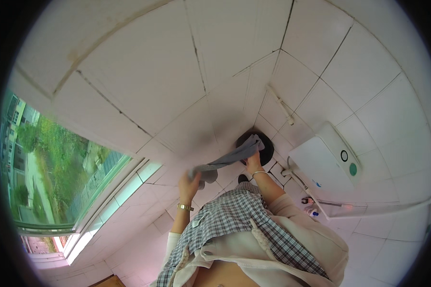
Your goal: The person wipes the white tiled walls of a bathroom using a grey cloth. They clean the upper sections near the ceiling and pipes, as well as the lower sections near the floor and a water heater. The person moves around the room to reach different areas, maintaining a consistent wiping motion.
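Observation:
A grey cloth [230, 156] stretches, bunched lengthwise, between my two hands. My left hand [189, 184] grips its near-left end, where a piece of the fabric hangs down. At the other end, my right hand [253, 162] has hold of the cloth close to its tip. Beneath that tip is a round black container [267, 150], probably a bucket, on the floor in the corner. The cloth partly hides the container, and its inside is too dark to make out.
A white toilet cistern [323, 161] stands at the right, with a hose and white pipe [327, 216] beside it. Another short pipe [282, 104] is fixed to the tiled wall. A window [75, 172] is at the left. Small bottles [310, 211] sit near the cistern.

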{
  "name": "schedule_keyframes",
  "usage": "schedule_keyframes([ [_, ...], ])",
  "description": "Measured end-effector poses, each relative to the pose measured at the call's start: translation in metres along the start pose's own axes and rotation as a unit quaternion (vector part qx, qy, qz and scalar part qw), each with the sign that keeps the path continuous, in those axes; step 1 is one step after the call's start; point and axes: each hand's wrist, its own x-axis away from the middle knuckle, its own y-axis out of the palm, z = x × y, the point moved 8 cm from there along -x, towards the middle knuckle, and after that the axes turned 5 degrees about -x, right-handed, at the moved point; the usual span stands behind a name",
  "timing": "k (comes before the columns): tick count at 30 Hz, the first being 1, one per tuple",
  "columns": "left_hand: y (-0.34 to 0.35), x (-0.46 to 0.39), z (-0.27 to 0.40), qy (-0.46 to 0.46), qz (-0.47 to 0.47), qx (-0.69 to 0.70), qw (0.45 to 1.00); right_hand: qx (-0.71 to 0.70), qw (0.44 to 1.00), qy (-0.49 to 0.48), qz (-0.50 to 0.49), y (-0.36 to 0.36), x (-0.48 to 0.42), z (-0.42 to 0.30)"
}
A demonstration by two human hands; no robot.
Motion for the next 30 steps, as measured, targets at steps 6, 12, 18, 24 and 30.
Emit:
schedule_keyframes([
  [6,0.044,-0.015,0.013,0.135,-0.093,-0.204,0.965,-0.234,0.972,0.036,-0.011,0.001,-0.025,-0.044],
  [12,0.039,-0.044,0.024,0.112,0.235,-0.137,0.956,-0.336,0.933,0.072,-0.105,0.013,-0.046,-0.074],
  [18,0.145,-0.060,-0.044,-0.314,0.070,0.613,0.722,-0.062,0.965,-0.075,-0.242,0.009,-0.047,-0.083],
  [24,0.155,-0.085,0.046,-0.145,-0.065,0.757,0.634,0.159,0.975,-0.145,-0.063,-0.027,-0.029,-0.108],
  [30,0.166,-0.105,0.059,-0.193,-0.163,0.742,0.621,0.214,0.958,-0.190,-0.016,-0.029,-0.029,-0.095],
])
